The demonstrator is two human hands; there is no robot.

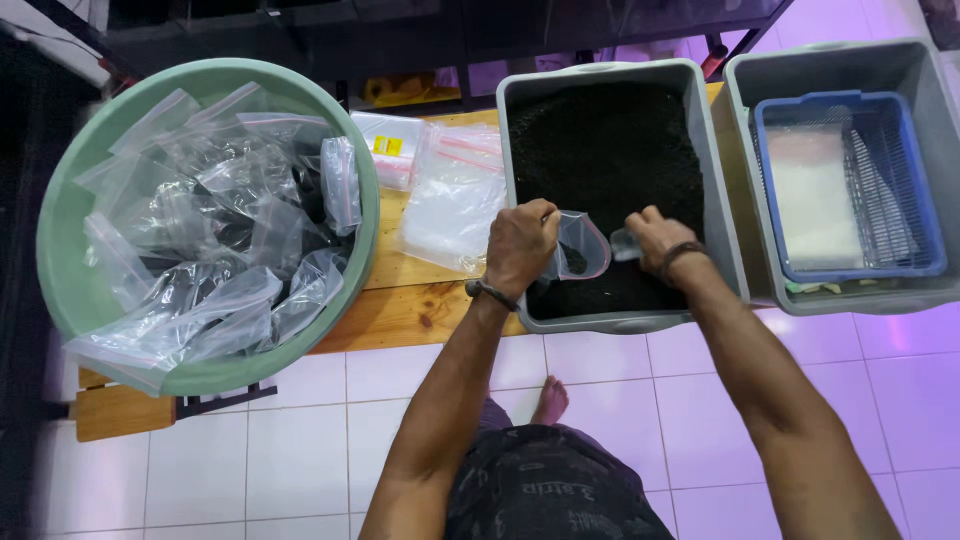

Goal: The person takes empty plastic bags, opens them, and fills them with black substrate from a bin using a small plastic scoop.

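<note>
My left hand [520, 247] holds a small clear plastic bag [580, 246] open over the near end of a grey tub [718, 190] filled with dark soil. A little soil lies inside the bag. My right hand [655, 238] grips a small clear scoop [624, 244] right at the bag's mouth. Both hands hover just above the soil [600, 140], close to each other.
A large green basin [58, 220] at left holds several clear zip bags with dark contents. A stack of empty zip bags [455, 195] lies on the wooden bench [410, 310]. At right, a grey tub [745, 110] holds a blue basket [925, 190]. White floor tiles lie below.
</note>
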